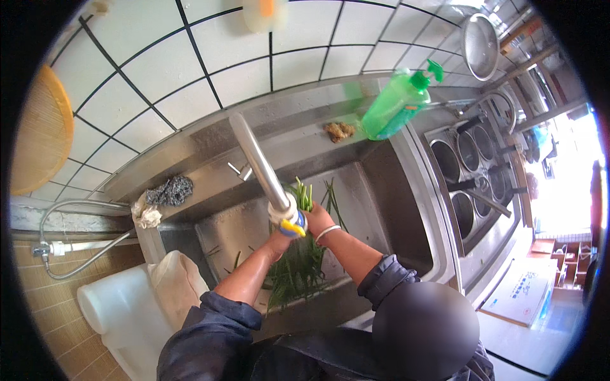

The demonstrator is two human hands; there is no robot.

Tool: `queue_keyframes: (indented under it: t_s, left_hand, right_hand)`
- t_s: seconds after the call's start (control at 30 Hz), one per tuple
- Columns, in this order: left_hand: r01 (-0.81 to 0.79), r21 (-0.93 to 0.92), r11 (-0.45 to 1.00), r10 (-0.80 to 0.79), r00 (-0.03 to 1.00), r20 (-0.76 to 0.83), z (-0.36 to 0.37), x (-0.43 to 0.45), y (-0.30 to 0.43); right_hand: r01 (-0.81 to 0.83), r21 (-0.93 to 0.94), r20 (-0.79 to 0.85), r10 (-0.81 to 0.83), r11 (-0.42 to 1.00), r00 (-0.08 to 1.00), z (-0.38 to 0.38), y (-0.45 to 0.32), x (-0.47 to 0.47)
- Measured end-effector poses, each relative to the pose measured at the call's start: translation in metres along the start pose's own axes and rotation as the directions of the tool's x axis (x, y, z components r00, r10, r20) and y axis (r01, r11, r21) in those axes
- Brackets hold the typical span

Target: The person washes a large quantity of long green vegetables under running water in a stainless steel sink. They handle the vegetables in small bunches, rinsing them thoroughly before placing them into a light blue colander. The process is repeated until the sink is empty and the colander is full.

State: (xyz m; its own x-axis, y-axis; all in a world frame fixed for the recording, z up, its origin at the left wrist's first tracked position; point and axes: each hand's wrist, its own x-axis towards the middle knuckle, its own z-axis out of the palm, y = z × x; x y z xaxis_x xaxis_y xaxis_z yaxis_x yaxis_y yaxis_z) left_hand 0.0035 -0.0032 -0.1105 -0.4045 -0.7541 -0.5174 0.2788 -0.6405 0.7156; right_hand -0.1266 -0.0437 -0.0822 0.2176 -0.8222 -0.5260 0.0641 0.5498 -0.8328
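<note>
Below the faucet (pixel 259 162), a bunch of long leafy greens (pixel 298 274) lies over the sink basin (pixel 228 228). Its pale green stems (pixel 304 194) point toward the back wall, and the leaves spread toward me. My right hand (pixel 320 221), with a white band at the wrist, is closed around the stem part. My left hand (pixel 281 244) is at the bunch's left side; the faucet's blue and yellow nozzle (pixel 291 227) covers its fingers, so its grip is hidden. Loose green stalks (pixel 333 202) rest on the basin floor right of the bunch.
A green pump bottle (pixel 396 107) and a brown scrubber (pixel 339 132) stand on the back ledge. A steel-wool pad (pixel 170 190) sits at its left end. A white plastic jug (pixel 126 297) is left of the sink. Round metal wells (pixel 445 159) are at the right.
</note>
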Motion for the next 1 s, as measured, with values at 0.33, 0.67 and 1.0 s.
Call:
queue_keyframes:
  t_s: [0.33,0.67,1.0]
  left_hand:
    - [0.072,0.164,0.984,-0.050,0.989,-0.137,0.031,-0.101,0.006]
    - [0.051,-0.010,0.999,-0.052,0.994,-0.100,0.039,-0.132,0.033]
    - [0.068,0.010,0.998,-0.067,0.997,-0.032,0.042,-0.143,0.046]
  right_hand:
    - [-0.092,-0.217,0.057,0.107,0.972,0.993,0.016,-0.006,-0.068]
    - [-0.050,-0.486,-0.178,-0.043,0.872,0.983,0.019,-0.012,-0.076]
    - [-0.396,-0.028,-0.260,0.375,0.918,0.890,0.010,-0.006,-0.074]
